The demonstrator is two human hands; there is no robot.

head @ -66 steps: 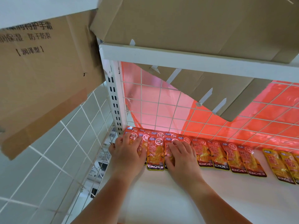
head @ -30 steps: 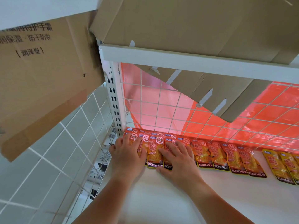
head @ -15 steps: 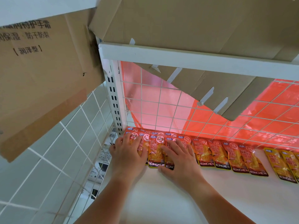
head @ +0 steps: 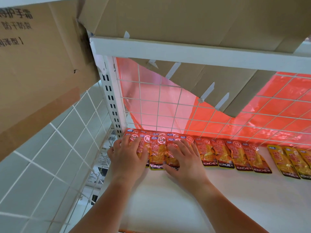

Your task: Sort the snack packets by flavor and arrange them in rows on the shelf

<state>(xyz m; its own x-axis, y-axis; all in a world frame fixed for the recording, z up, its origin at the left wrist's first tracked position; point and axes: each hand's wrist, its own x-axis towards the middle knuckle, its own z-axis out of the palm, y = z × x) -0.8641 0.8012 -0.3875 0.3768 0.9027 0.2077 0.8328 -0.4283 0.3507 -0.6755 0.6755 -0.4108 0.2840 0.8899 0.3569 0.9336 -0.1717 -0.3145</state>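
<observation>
Red packets [head: 223, 153] line the back of the shelf [head: 235, 199], tight against the mesh [head: 168, 106], each with its long axis pointing away from me. I've got both hands flat on the crowded left end. My left hand [head: 127, 157] has its fingers straight and presses the corner ones; my right hand [head: 185, 158] is spread the same way on the next few. One packet [head: 157, 155] shows between them, overlapped on both sides. Nothing is gripped. The row runs off to the right, so my right hand looks better placed to space them out. Yellow packets [head: 286, 160] lie beyond, across a small gap.
</observation>
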